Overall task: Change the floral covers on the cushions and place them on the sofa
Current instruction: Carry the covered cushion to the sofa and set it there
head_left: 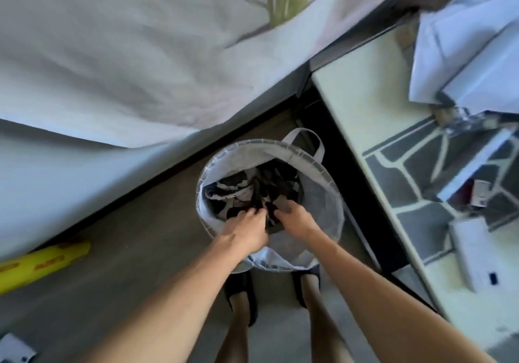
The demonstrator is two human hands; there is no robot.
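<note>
Left hand (247,230) and right hand (295,218) gripped dark floral cloth (269,194) inside round hamper (323,202); bed (84,81) left, table (365,96) right

Basket (317,194): showing pale grey w/ white grid lines. Fabric (269,194) inside: showing black-and-white pattern. Sheet (140,53): showing white w/ green leaf print.

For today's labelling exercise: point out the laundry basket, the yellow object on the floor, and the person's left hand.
laundry basket (331,194), head view, inner right wall.
yellow object (42,264), head view, its middle.
left hand (247,233), head view, back of hand.
</note>
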